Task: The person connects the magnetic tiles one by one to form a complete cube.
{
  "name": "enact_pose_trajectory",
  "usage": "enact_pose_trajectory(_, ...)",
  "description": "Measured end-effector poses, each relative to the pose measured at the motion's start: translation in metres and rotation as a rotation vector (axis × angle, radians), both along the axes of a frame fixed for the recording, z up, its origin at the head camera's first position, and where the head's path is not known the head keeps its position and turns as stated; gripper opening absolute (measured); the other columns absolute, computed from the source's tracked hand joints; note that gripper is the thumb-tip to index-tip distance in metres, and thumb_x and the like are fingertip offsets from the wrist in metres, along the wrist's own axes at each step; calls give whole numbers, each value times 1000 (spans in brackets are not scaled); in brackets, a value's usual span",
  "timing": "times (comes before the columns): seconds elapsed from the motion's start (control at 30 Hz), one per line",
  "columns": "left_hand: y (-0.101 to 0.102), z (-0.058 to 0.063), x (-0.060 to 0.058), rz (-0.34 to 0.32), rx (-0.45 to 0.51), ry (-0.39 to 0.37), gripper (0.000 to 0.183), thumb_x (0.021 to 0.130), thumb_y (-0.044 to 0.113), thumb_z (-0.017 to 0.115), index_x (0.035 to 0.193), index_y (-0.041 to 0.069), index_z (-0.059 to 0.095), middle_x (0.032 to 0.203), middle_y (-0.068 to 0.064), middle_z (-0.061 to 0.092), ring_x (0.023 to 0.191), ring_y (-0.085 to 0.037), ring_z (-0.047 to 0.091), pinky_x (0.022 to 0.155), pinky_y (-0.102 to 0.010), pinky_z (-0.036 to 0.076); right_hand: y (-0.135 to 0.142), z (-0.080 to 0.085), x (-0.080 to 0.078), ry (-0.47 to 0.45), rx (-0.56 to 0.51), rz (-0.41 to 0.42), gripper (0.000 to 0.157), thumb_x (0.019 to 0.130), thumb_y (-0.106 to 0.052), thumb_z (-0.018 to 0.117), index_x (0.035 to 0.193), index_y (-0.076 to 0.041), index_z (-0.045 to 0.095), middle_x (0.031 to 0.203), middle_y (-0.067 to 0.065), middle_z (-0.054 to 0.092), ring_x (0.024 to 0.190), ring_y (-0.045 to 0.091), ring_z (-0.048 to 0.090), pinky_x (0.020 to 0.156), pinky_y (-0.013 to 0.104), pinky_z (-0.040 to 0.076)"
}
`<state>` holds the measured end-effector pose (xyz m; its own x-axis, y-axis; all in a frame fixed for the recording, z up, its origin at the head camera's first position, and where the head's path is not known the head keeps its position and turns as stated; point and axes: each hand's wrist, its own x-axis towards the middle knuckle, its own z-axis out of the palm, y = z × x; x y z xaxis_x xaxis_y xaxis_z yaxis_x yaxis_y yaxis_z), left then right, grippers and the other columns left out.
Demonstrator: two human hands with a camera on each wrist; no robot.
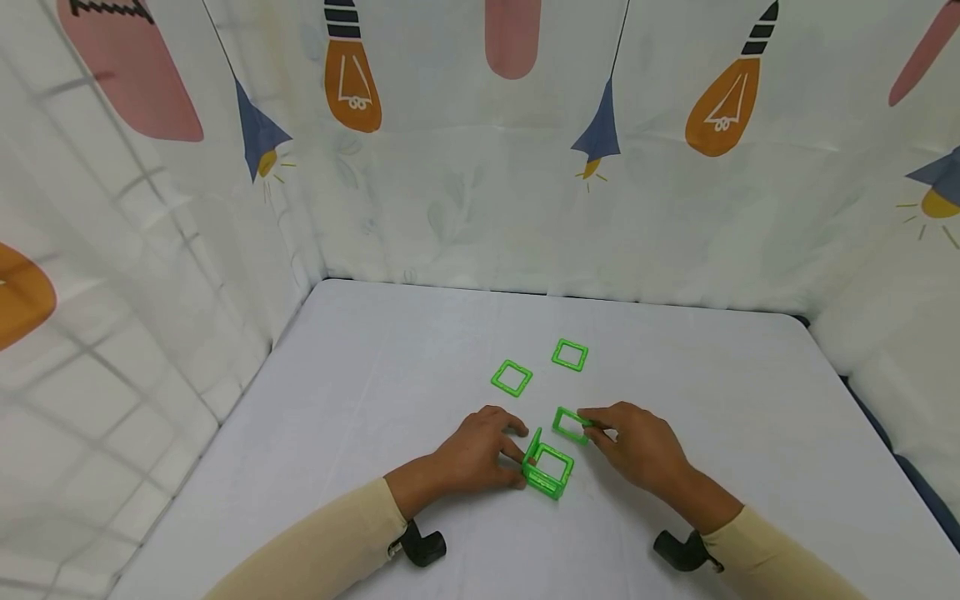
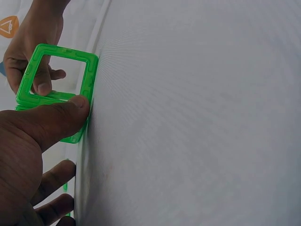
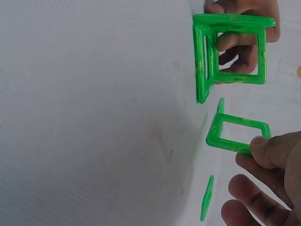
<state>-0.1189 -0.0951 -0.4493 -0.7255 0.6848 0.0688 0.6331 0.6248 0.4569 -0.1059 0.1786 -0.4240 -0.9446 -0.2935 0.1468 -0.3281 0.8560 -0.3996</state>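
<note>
Nearest on the white-covered table point(image 1: 375, 375), a partly built box point(image 1: 542, 482) of translucent green plastic square frames is seen: one frame is laid flat as a base, and two are stood up from its left and near sides. The box is gripped at its near left corner by the left hand point(image 1: 487, 450), with the thumb laid along the outside; the other fingers are partly hidden, so their exact contacts cannot be told. Just beyond the box, to its right, a loose square frame point(image 1: 570, 436) is pinched at its right edge between the thumb and index finger of the right hand point(image 1: 637, 442). It is held tilted and apart from the box.

Light weight, stiffness and a smooth, rather slippery finish are suggested by the thin hollow plastic. Each frame is probably best taken lightly by one bar, with the opposite bar left free; the box, likely weakest at its seams, is best steadied low.

Farther off, a left flat frame point(image 1: 505, 388) and a right flat frame point(image 1: 566, 366) are laid apart from each other. Behind the table, a white curtain point(image 1: 465, 208) printed with lamps and bulbs is hung.
</note>
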Motion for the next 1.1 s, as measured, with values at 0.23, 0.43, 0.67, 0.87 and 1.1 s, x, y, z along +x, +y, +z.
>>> enact_pose_trajectory(0.23,-1,0,0,-11,-3,13,24,81,33,89,100,19,84,128,1,63,127,-21,49,107,-42,41,-3,-1,2,0,-12,24,30,88,-18,82,118,-22,79,100,-4,74,75,5,59,56,23,47)
enact_pose_trajectory(0.43,-1,1,-1,-10,-13,18,24,81,34,89,100,21,84,128,2,63,127,-20,49,108,-39,40,-5,-2,3,28,0,46,30,87,-17,83,117,-22,79,99,-5,74,76,5,60,56,23,46)
enact_pose_trajectory(0.67,-1,1,0,-2,-18,3,24,81,34,89,101,21,84,129,3,62,128,-19,48,108,-38,40,-7,-3,4,23,22,49,31,87,-19,83,117,-23,79,99,-6,74,79,6,62,58,23,47)
enact_pose_trajectory(0.87,0,1,0,-3,-3,-2,23,81,31,89,100,19,84,128,2,62,127,-21,49,107,-41,41,-9,-5,5,21,33,61,30,87,-20,83,117,-24,79,98,-8,74,78,4,60,58,22,46)
enact_pose_trajectory(1.1,0,1,0,2,-16,2,23,82,34,88,100,21,84,129,3,62,128,-20,48,108,-40,40,-10,-5,7,34,34,76,31,87,-19,84,117,-23,79,98,-9,74,77,4,60,57,21,46)
